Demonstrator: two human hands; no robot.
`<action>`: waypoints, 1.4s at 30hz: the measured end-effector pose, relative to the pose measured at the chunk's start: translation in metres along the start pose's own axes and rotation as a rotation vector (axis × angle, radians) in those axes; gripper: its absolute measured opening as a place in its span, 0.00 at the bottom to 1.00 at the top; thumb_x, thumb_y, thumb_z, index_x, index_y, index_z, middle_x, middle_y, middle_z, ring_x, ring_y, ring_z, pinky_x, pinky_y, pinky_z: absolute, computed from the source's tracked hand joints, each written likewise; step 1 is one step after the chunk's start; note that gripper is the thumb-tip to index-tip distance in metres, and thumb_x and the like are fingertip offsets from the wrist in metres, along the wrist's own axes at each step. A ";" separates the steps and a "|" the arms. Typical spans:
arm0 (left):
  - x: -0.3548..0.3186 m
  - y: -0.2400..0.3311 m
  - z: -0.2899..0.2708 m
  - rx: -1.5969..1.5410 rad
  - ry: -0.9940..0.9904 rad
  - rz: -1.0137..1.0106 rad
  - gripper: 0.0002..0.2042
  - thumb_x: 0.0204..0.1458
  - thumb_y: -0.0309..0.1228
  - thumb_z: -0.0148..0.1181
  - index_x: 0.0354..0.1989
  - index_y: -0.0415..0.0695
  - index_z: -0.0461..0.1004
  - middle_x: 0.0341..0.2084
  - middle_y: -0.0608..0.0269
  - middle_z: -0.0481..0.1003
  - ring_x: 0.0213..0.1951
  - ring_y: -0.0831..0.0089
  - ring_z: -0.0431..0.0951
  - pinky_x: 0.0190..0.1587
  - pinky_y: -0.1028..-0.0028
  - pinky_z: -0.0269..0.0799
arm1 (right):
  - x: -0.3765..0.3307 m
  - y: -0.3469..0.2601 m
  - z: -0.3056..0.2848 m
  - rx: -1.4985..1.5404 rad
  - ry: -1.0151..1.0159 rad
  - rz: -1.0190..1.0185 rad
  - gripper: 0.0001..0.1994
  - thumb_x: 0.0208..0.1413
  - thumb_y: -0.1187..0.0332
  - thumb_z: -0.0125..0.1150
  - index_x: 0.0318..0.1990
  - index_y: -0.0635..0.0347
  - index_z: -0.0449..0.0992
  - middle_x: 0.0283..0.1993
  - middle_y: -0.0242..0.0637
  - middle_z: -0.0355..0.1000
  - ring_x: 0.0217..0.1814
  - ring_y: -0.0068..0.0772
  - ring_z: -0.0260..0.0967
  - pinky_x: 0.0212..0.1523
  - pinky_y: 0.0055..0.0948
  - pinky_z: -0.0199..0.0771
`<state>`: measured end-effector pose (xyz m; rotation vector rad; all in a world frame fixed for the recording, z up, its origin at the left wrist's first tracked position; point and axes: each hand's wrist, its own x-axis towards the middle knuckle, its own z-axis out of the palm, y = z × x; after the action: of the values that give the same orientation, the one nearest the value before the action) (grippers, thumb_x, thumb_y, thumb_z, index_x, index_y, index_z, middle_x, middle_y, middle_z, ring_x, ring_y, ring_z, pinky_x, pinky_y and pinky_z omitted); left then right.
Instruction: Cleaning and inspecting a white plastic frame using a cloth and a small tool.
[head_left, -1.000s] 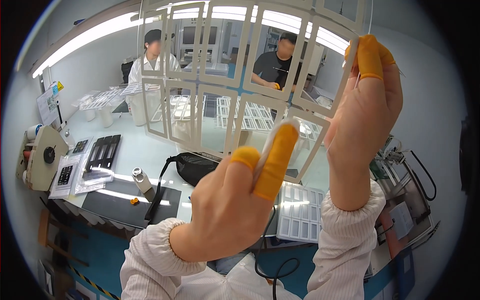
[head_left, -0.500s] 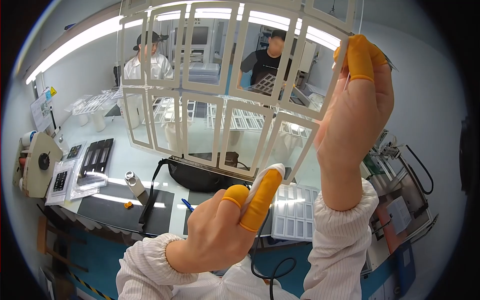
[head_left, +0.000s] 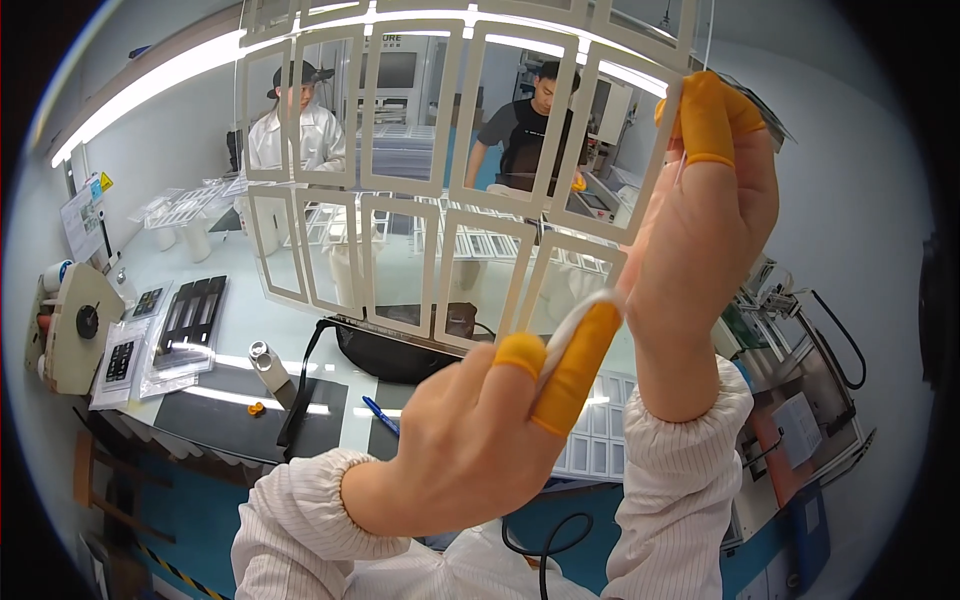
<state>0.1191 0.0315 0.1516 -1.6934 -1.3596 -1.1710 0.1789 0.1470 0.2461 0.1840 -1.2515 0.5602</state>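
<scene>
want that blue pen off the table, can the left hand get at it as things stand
Probably not right away: the left hand is pinching the white frame sheet held up in the air, while the blue pen lies on the table below it.

A clean factory assembly room is being shown: a long pale table [head_left: 300, 300] is being lit by a ceiling light strip [head_left: 150, 85], black component trays [head_left: 195, 312] are being kept on it, and a white lab coat [head_left: 295, 140] is being worn by a worker opposite, beside machines [head_left: 800, 340].
</scene>
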 end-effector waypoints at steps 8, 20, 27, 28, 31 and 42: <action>-0.044 -0.019 0.022 -0.584 -0.340 -0.037 0.14 0.38 0.20 0.56 0.37 0.35 0.70 0.21 0.59 0.65 0.18 0.75 0.66 0.18 0.79 0.64 | 0.002 -0.002 -0.005 -0.085 0.037 0.054 0.09 0.50 0.74 0.46 0.38 0.64 0.70 0.34 0.31 0.66 0.37 0.19 0.62 0.48 0.21 0.60; -0.009 -0.054 0.060 -2.162 -0.227 -0.646 0.22 0.43 0.31 0.58 0.47 0.38 0.62 0.36 0.53 0.68 0.33 0.67 0.72 0.36 0.71 0.72 | -0.007 -0.005 -0.001 -0.035 0.028 0.206 0.10 0.50 0.73 0.46 0.40 0.64 0.69 0.33 0.33 0.67 0.37 0.21 0.65 0.47 0.19 0.62; -0.032 -0.054 0.066 -1.993 -0.397 -0.582 0.31 0.31 0.39 0.67 0.44 0.36 0.65 0.35 0.55 0.69 0.35 0.70 0.72 0.41 0.73 0.69 | -0.009 0.000 -0.008 0.085 -0.030 0.171 0.09 0.52 0.70 0.49 0.39 0.62 0.70 0.31 0.32 0.67 0.34 0.20 0.64 0.42 0.18 0.62; -0.036 -0.054 0.067 -1.974 -0.417 -0.600 0.31 0.30 0.39 0.67 0.44 0.36 0.65 0.35 0.56 0.69 0.35 0.70 0.72 0.41 0.73 0.69 | -0.009 0.000 -0.008 0.090 -0.031 0.165 0.09 0.52 0.70 0.49 0.39 0.62 0.70 0.31 0.32 0.67 0.34 0.20 0.64 0.42 0.18 0.62; -0.043 -0.051 0.070 -2.014 -0.389 -0.555 0.28 0.32 0.38 0.66 0.42 0.36 0.67 0.33 0.57 0.71 0.33 0.72 0.72 0.36 0.77 0.68 | -0.010 -0.002 -0.006 0.138 -0.037 0.170 0.07 0.50 0.76 0.47 0.36 0.65 0.68 0.29 0.28 0.65 0.24 0.10 0.56 0.26 0.08 0.57; -0.053 -0.065 0.076 -1.891 -0.278 -0.843 0.10 0.47 0.28 0.54 0.38 0.40 0.71 0.29 0.62 0.72 0.28 0.81 0.72 0.28 0.86 0.68 | -0.032 -0.005 -0.017 0.205 -0.080 0.155 0.07 0.51 0.75 0.49 0.38 0.66 0.66 0.35 0.32 0.65 0.36 0.17 0.60 0.42 0.16 0.57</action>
<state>0.0710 0.0948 0.0713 -2.3648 -0.9089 -3.5019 0.1896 0.1401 0.2114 0.2848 -1.2920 0.8232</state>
